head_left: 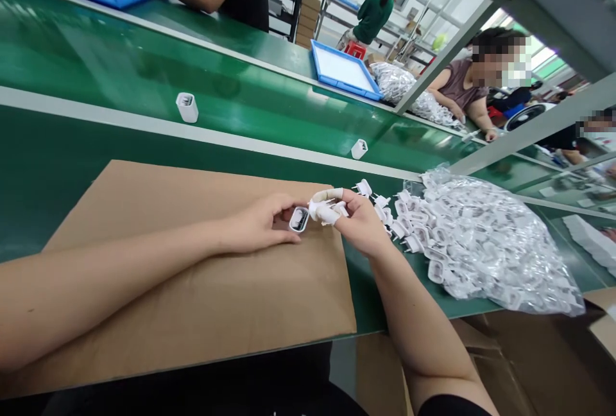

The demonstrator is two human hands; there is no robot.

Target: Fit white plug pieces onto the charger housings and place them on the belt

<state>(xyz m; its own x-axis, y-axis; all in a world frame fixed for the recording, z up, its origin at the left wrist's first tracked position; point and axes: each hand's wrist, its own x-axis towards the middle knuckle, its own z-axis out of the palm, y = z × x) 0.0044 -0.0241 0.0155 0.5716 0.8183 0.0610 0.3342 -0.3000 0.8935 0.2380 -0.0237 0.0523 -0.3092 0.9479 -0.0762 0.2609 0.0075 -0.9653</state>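
My left hand (269, 220) is closed around a white charger housing (299, 219), whose open end shows dark parts inside. Right beside it, my right hand (353, 214), with white covers on the thumb and a finger, pinches a white plug cap (328, 206) with metal pins. The two pieces are close together above a brown cardboard sheet (231, 281). To the right of my right hand lie several loose white plug caps (409, 220), spilling from a clear plastic bag (510, 249) full of them.
Two white housings, one at the left (187, 108) and one nearer the middle (359, 149), stand on the green conveyor belt (269, 101). A blue tray (344, 69) sits beyond it. Co-workers work across the line. A slanted metal post (447, 56) rises at right; an open carton (539, 352) stands below.
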